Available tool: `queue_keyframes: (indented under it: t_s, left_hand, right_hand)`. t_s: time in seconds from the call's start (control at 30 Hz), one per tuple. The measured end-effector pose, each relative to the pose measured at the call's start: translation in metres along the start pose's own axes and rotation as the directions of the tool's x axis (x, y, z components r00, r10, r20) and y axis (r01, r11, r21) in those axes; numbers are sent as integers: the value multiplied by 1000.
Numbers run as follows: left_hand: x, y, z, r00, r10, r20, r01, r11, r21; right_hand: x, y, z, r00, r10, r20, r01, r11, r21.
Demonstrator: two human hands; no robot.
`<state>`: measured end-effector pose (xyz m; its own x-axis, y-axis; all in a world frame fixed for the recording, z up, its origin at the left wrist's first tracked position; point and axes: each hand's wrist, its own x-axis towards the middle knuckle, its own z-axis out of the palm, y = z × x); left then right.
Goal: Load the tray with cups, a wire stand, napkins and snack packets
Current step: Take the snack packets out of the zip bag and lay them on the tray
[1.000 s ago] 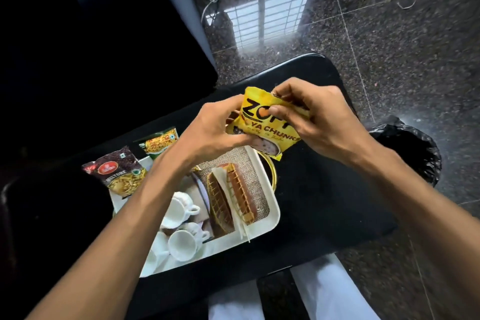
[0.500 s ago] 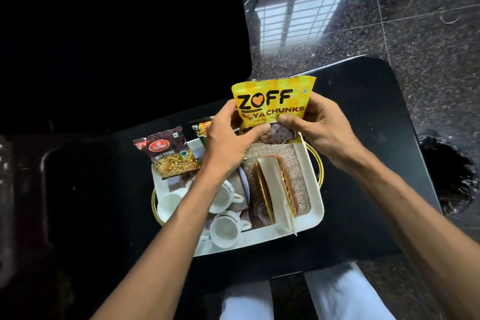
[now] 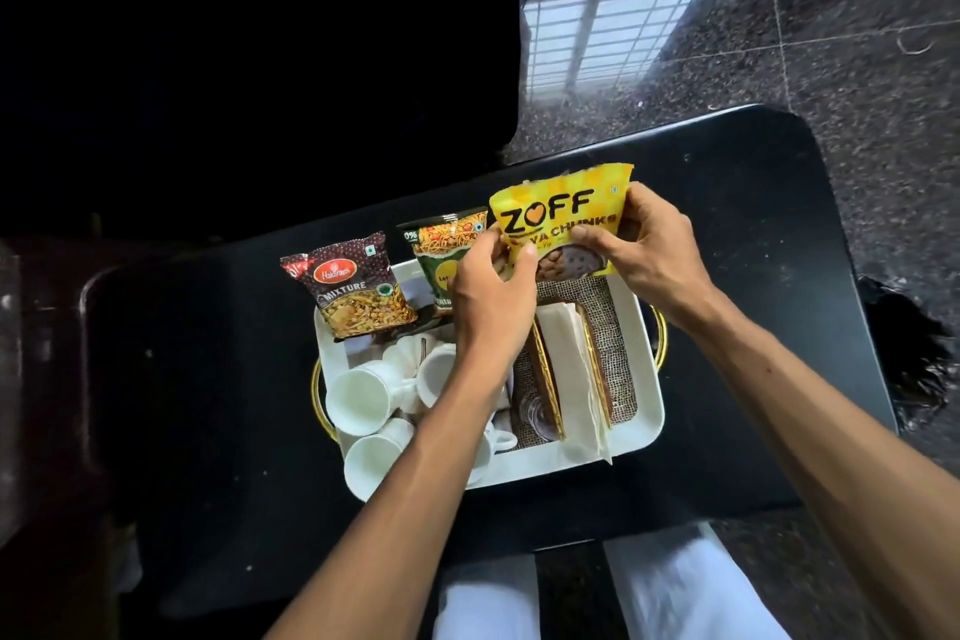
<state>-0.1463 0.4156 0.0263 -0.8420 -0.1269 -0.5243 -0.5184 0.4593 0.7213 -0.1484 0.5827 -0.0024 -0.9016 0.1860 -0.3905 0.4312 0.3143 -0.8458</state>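
Left hand [image 3: 488, 286] and right hand [image 3: 652, 250] both pinch the yellow packet [image 3: 558, 218] upright at frame centre, likely to stand it beside the green packet [image 3: 441, 255] along the tray [image 3: 597, 470] edge.

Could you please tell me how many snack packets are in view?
3. The Haldiram's Mixture packet leans at the tray's far-left corner, the green packet stands beside it, and both hands hold the yellow Zoff packet over the far edge. More may be hidden.

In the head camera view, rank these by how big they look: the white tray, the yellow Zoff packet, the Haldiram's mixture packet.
1. white tray
2. and 3. yellow Zoff packet and Haldiram's mixture packet: alike; the Zoff is held up nearer the camera, so unranked.
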Motion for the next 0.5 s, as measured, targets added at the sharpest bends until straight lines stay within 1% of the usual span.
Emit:
queue_keyframes:
  t_s: [0.13, 0.27, 0.4, 0.5]
  left_hand:
    - [-1, -3, 3, 1000, -4, 12, 4, 1000, 15]
    - [-2, -2, 7, 999, -40, 9, 40, 999, -35]
    - [-7, 1, 8, 999, -47, 24, 49, 992, -113]
    - [-14, 2, 7, 999, -38, 19, 40, 992, -124]
  right_hand:
    - [-1, 5, 3, 999, 3, -36, -4, 1000, -11]
    - [2, 6, 6, 998, 7, -59, -9, 1000, -23]
    - [1, 8, 4, 999, -1, -41, 0, 1000, -26]
    - [0, 10, 0, 999, -23, -25, 21, 997, -79]
